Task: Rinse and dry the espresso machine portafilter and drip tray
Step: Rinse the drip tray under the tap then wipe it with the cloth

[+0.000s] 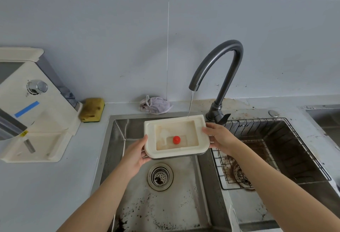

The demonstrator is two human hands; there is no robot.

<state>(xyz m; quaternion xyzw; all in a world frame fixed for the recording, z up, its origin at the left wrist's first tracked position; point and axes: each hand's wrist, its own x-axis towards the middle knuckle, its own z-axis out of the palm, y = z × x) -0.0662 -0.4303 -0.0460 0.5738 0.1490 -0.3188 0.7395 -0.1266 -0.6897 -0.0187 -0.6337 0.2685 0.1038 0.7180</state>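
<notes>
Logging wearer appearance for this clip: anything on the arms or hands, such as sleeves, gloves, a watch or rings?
Nothing worn shows. The left hand and right hand are bare, without gloves, and both forearms are bare to the frame's lower edge: no sleeve, watch, bracelet or ring visible.

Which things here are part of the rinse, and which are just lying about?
In use: drip tray, held by left hand and right hand; tap; water stream; sink.
Lying about: sponge, cloth (maybe for drying), wire rack, espresso machine.
</notes>
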